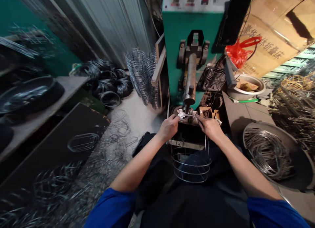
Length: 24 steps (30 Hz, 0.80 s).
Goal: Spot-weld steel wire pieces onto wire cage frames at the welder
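A wire basket of thin metal rings and uprights hangs over my lap. Its top rim curves just under the tip of the welding machine's metal arm. My left hand pinches the rim on the left side. On the right side my right hand holds the same rim between thumb and fingers, with a wire upright dropping below it. The rim between my hands touches or nearly touches the lower electrode; which one I cannot tell.
The green machine stands in front. Stacked wire rings stand left of it. On the right are a large pan of wire rings, a white bowl, a red bag and loose wires. Wire pieces litter the floor at left.
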Each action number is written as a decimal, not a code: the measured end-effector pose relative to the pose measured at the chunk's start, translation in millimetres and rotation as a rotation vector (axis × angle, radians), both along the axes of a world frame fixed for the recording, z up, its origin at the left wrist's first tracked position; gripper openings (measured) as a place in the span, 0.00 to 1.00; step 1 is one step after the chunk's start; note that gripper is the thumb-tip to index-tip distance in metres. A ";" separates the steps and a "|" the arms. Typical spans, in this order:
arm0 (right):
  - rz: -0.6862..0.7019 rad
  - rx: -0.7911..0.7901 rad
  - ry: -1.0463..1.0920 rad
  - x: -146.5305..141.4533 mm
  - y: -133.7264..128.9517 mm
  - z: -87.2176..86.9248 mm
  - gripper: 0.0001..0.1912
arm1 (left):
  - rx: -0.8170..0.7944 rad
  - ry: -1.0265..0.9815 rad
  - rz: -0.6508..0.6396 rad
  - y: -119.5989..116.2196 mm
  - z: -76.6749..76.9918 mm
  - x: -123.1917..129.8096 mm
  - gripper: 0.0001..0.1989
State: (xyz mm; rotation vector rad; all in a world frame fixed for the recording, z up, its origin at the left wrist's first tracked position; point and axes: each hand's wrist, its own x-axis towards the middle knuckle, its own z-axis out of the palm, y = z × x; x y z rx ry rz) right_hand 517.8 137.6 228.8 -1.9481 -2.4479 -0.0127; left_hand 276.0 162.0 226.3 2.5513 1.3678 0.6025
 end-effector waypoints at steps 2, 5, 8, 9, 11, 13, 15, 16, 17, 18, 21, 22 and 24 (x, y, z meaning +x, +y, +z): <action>0.014 0.000 0.016 -1.4 1.4 3.8 0.24 | -0.003 0.008 0.006 -0.4 3.5 -2.0 0.12; 0.035 0.004 0.039 -3.7 4.0 7.5 0.23 | 0.003 0.034 0.008 0.4 6.3 -4.5 0.12; 0.036 -0.004 0.041 -5.9 7.0 7.8 0.23 | 0.010 0.046 0.006 1.9 6.8 -5.8 0.12; 0.032 -0.005 0.039 -6.5 8.0 7.3 0.23 | 0.010 0.045 0.008 2.4 6.7 -6.1 0.12; 0.026 -0.003 0.041 -7.1 9.6 5.8 0.23 | 0.003 0.044 0.015 3.0 6.6 -6.4 0.11; 0.034 0.003 0.052 -7.4 10.6 4.7 0.23 | -0.005 0.040 0.018 3.4 6.5 -6.7 0.11; 0.040 0.002 0.060 -7.6 11.2 5.0 0.22 | -0.009 0.029 0.013 3.9 6.2 -7.2 0.11; 0.038 -0.002 0.058 -7.7 11.3 5.6 0.22 | -0.006 0.024 0.011 4.1 5.7 -7.4 0.11; 0.033 -0.008 0.054 -7.8 11.4 6.5 0.22 | -0.002 0.021 0.011 4.5 5.0 -7.6 0.11; 0.029 -0.013 0.048 -7.8 11.4 7.5 0.22 | 0.004 0.022 0.012 4.8 4.2 -7.6 0.11; 0.040 -0.017 0.050 -7.1 11.8 9.7 0.23 | 0.027 0.025 0.019 5.9 0.6 -7.5 0.12; 0.050 -0.015 0.059 -6.6 12.0 10.0 0.23 | 0.033 0.020 0.019 6.2 -0.5 -7.4 0.12; 0.068 -0.014 0.084 -5.6 12.8 10.2 0.23 | 0.040 0.000 0.011 6.7 -2.3 -7.5 0.12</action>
